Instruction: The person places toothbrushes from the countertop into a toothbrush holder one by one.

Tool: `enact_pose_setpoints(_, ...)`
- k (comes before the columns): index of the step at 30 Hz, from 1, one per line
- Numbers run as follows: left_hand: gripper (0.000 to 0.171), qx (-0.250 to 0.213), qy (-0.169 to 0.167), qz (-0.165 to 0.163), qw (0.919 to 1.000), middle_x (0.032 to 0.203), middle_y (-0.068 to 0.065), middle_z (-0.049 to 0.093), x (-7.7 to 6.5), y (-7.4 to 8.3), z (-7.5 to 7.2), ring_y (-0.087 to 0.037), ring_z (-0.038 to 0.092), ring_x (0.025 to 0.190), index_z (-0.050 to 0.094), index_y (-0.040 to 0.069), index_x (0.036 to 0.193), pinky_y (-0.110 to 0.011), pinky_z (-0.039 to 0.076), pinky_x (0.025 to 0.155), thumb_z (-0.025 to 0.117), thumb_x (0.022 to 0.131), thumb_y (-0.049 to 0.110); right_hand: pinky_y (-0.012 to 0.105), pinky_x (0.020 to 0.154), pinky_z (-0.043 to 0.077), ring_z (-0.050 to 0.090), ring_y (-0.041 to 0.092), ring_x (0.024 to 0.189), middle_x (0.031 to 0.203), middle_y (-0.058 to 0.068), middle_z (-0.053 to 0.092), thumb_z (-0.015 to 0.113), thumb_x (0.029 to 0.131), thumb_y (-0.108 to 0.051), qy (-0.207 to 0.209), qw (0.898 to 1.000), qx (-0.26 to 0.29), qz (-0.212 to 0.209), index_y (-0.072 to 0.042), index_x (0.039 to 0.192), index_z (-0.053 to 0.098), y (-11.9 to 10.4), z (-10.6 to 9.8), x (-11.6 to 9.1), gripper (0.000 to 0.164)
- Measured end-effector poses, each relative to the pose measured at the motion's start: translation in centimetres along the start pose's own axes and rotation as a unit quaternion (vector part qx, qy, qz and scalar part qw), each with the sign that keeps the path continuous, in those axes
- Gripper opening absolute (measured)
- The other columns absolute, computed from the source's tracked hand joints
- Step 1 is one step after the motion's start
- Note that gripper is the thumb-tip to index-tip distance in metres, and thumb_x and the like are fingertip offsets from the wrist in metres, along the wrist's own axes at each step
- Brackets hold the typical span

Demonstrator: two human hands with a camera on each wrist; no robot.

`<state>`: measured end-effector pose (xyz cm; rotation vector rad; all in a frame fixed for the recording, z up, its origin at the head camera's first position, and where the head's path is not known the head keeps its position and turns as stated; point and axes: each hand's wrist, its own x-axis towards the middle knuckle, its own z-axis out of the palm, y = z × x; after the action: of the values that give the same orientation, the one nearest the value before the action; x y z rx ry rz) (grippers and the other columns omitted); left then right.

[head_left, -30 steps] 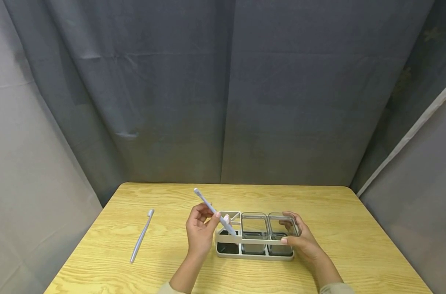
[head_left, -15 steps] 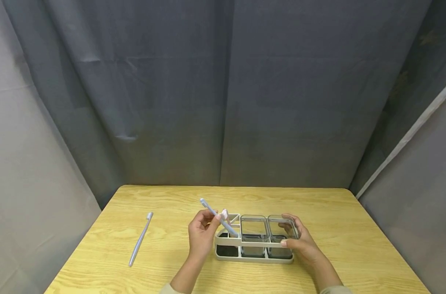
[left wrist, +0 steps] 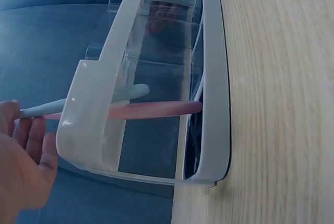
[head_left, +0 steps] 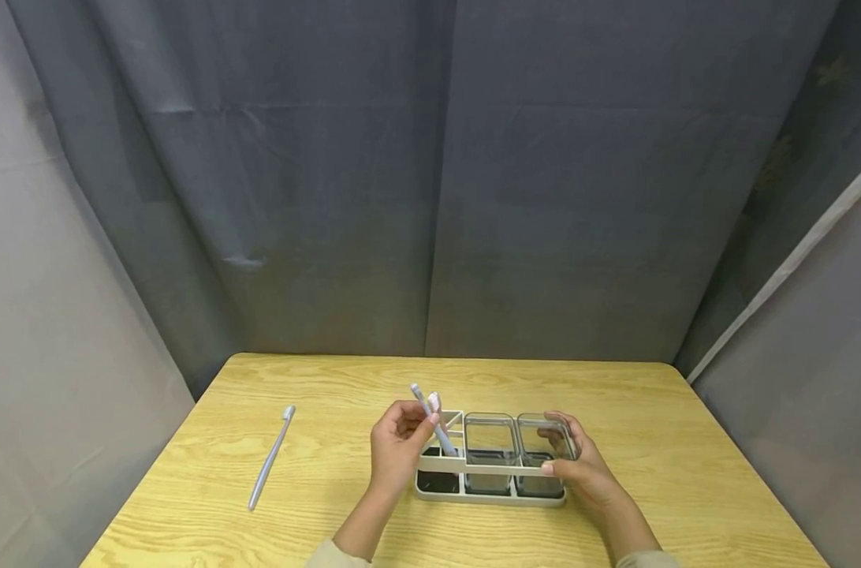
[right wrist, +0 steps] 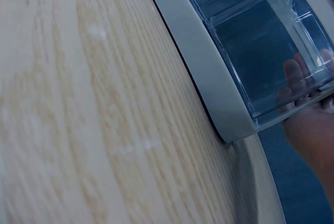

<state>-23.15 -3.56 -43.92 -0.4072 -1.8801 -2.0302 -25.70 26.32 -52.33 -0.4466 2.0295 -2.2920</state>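
My left hand (head_left: 393, 448) pinches a light blue toothbrush (head_left: 441, 436) near its head between thumb and fingers. The brush slants down into the left section of a white toothbrush holder (head_left: 501, 467). In the left wrist view its handle end has passed under the top rail, above the base. Beside it a pink toothbrush (left wrist: 156, 110) stands in the same section, its handle end down at the dark base. My right hand (head_left: 592, 465) grips the holder's right end, thumb on the front rail and fingers behind a clear cup (right wrist: 261, 51).
A second light blue toothbrush (head_left: 270, 461) lies on the wooden table (head_left: 175, 513) to the left. Another clear cup (head_left: 490, 416) sits in the holder's middle section. Grey curtains (head_left: 331, 197) hang behind the table and at both sides.
My left hand has moved slightly right, bringing the light blue toothbrush further over the holder and more upright. The pink toothbrush's head has risen beside it. The right hand keeps its grip.
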Motion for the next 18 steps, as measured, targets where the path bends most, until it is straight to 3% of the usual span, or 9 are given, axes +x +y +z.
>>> enact_pose_setpoints(5,0.011,0.053,-0.019,-0.015,0.9983,0.084,-0.011,0.065,-0.15,0.26,0.13,-0.022,0.06,0.075,0.062,-0.002,0.09,-0.026,0.051,0.065,0.07,0.082,0.0,0.067,0.099,0.004,0.036,0.028,0.122,0.129,0.022,0.039,0.066,0.068,0.007,0.002,1.0,-0.008,-0.005,0.001,0.136,0.026,0.12,-0.01,-0.06,0.079)
enact_pose_setpoints(10,0.012,0.073,-0.031,-0.017,0.9967,0.083,-0.015,0.064,-0.33,0.19,0.12,-0.024,0.06,0.074,0.063,-0.003,0.088,-0.026,0.051,0.065,0.071,0.079,-0.002,0.068,0.099,0.003,0.036,0.027,0.122,0.128,0.021,0.04,0.066,0.068,0.007,0.001,1.0,-0.01,-0.006,0.001,0.136,0.026,0.29,-0.11,-0.12,0.079)
enact_pose_setpoints(18,0.012,0.109,-0.057,0.015,0.9923,0.079,-0.014,0.065,-0.17,-0.04,0.08,-0.025,0.061,0.07,0.064,-0.004,0.087,-0.027,0.052,0.064,0.071,0.077,-0.005,0.068,0.098,0.001,0.026,0.039,0.126,0.13,0.026,0.036,0.065,0.069,0.007,-0.001,1.0,-0.006,-0.001,0.0,0.137,0.025,0.06,0.03,-0.06,0.08)
